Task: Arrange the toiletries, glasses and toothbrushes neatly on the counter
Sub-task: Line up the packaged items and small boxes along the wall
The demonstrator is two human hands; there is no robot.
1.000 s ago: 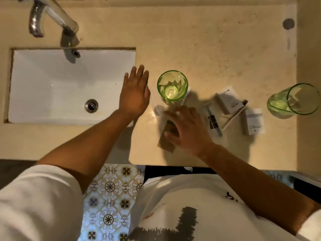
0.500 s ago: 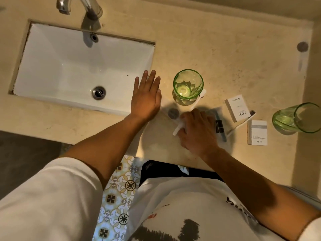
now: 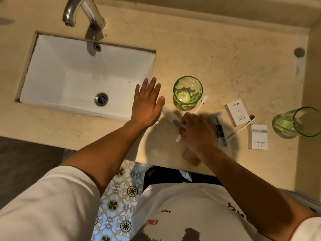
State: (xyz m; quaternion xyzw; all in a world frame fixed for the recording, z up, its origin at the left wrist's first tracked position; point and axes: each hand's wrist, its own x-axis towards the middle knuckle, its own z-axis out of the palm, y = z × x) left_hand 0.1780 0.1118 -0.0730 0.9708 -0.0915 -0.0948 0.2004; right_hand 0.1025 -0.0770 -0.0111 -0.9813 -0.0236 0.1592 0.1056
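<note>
Reading "HOTEL" on white box (image 3: 236,112) toward counter (image 3: 225,49) right edge. Gripping white toothbrush (image 3: 199,108) with right hand (image 3: 198,133) near front edge, beside green glass (image 3: 188,92). Resting left hand (image 3: 147,105) flat, fingers spread, by sink (image 3: 69,75) corner.

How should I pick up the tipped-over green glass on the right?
Grip the tipped green glass around its round body, coming down from above with fingers either side. It seems to lie on its side with the open mouth facing right and nothing touching it, so the wall is free. Avoid pinching the thin rim.
</note>
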